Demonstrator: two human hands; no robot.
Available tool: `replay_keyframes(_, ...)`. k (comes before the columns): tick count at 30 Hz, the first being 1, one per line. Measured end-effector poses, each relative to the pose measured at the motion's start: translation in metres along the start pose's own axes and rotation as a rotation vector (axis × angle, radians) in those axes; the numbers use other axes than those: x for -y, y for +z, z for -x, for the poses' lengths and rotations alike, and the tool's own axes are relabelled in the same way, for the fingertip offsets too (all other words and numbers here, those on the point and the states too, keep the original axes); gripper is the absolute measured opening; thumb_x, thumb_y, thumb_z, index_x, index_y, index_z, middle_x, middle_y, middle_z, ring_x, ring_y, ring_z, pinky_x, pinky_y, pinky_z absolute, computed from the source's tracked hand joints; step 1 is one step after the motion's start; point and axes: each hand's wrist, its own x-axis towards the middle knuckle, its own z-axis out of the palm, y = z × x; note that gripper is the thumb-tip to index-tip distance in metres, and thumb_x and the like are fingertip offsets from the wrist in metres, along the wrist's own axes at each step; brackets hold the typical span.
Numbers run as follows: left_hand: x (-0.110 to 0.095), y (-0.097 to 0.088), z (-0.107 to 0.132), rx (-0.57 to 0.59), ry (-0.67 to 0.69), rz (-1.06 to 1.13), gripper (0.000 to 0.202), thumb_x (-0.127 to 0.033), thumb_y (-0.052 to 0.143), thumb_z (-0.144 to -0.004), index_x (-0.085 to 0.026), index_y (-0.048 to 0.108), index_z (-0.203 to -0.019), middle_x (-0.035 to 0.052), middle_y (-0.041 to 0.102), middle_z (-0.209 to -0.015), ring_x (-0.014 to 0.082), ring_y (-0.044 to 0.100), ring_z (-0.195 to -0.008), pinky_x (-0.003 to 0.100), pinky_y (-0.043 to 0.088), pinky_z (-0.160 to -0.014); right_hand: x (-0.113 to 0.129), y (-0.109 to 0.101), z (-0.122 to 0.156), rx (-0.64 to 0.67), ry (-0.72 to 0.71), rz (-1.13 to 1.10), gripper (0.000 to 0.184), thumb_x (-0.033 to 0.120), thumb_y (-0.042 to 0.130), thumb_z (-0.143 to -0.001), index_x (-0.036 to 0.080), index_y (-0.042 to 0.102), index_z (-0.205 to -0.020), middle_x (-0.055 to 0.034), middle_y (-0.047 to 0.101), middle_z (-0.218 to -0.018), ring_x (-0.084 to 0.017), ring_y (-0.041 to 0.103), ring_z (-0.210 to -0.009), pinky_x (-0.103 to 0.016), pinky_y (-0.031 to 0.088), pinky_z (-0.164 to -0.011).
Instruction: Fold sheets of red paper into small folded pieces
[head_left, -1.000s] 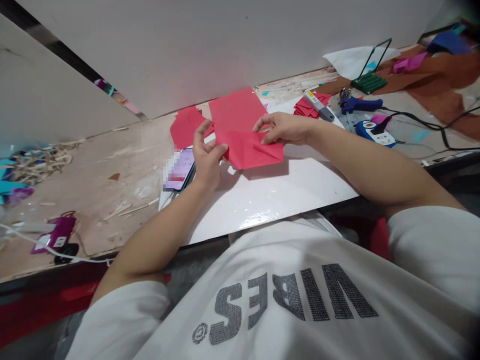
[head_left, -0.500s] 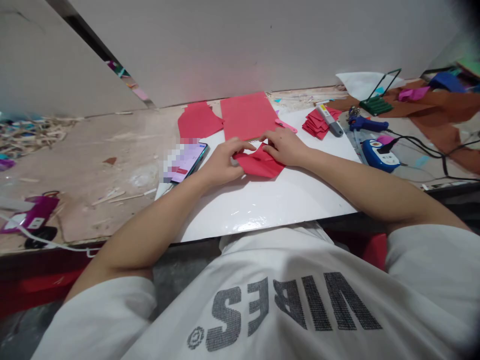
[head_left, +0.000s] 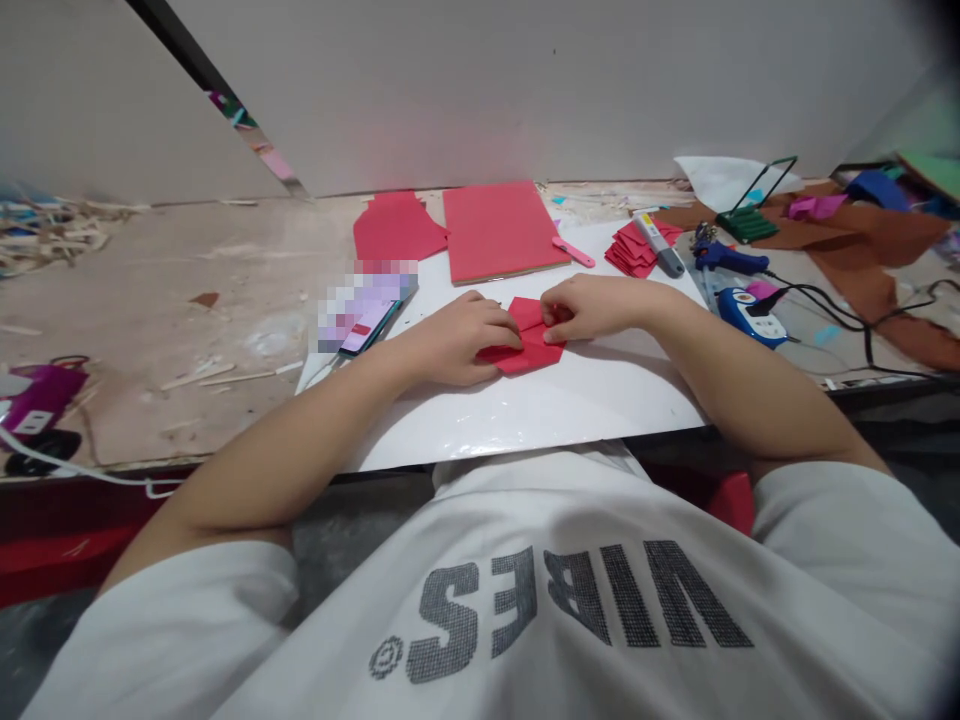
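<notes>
A folded piece of red paper [head_left: 531, 345] lies on the white board [head_left: 540, 400] in front of me. My left hand [head_left: 457, 340] rests curled on its left side, fingers pressing the fold down. My right hand [head_left: 589, 305] pinches the paper's upper right part with curled fingers. Both hands meet over the paper and hide much of it.
A stack of red sheets [head_left: 499, 230] and a cut red piece [head_left: 397, 228] lie behind. A phone [head_left: 367, 322] sits left of my hands. To the right are folded red pieces [head_left: 634, 250], a grey cutter [head_left: 658, 243], a blue glue gun [head_left: 724, 258] and cables [head_left: 847, 310].
The red paper was held up in the air a second ago; both hands have brought it down onto the white board and folded it much smaller.
</notes>
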Motion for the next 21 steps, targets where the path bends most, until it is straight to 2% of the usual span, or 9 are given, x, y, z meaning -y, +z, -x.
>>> replay_keyframes(5,-0.008,0.007,-0.003,-0.028,-0.004,0.033,0.026,-0.033,0.075,-0.11,-0.034,0.098,-0.122,0.0077,0.1,-0.122,0.0307,0.087,-0.107,0.05,0.054,-0.111,0.002,-0.006,-0.01,0.153,-0.066,-0.038,0.034,0.042,0.101,-0.093,0.03,0.072,-0.103,-0.0024,0.078,-0.093,-0.027,0.067,-0.084,-0.044,0.048,-0.081)
replay_keyframes(10,0.002,0.019,-0.001,-0.121,0.018,0.027,0.025,-0.023,0.079,-0.105,-0.033,0.097,-0.118,0.0035,0.099,-0.106,0.0258,0.082,-0.086,0.046,0.055,-0.103,0.007,-0.008,-0.016,0.303,-0.07,-0.016,0.066,0.055,0.115,-0.076,0.028,0.07,-0.117,-0.001,0.078,-0.105,-0.027,0.066,-0.094,-0.041,0.044,-0.085)
replay_keyframes(12,0.004,0.024,-0.001,-0.164,-0.022,0.02,0.026,-0.022,0.081,-0.102,-0.033,0.098,-0.119,0.0018,0.097,-0.1,0.0248,0.079,-0.081,0.043,0.055,-0.097,0.005,-0.007,-0.014,0.306,-0.087,-0.012,0.061,0.054,0.112,-0.078,0.027,0.07,-0.114,-0.0003,0.075,-0.103,-0.026,0.063,-0.094,-0.04,0.04,-0.084)
replay_keyframes(17,0.002,0.027,-0.003,-0.26,-0.149,0.17,0.038,-0.017,0.083,-0.093,-0.031,0.101,-0.123,0.0004,0.097,-0.101,0.0238,0.085,-0.087,0.035,0.059,-0.089,-0.011,-0.002,-0.007,0.278,-0.164,-0.13,0.043,0.052,0.104,-0.085,0.026,0.073,-0.099,0.0017,0.069,-0.092,-0.022,0.058,-0.089,-0.039,0.034,-0.083)
replay_keyframes(21,-0.006,0.019,-0.001,-0.222,-0.119,0.358,0.033,-0.022,0.086,-0.094,-0.026,0.102,-0.122,0.0037,0.098,-0.104,0.021,0.084,-0.084,0.033,0.064,-0.088,-0.015,-0.001,-0.006,0.294,-0.17,-0.17,0.037,0.045,0.102,-0.084,0.025,0.071,-0.09,0.0037,0.066,-0.084,-0.02,0.055,-0.084,-0.039,0.034,-0.083)
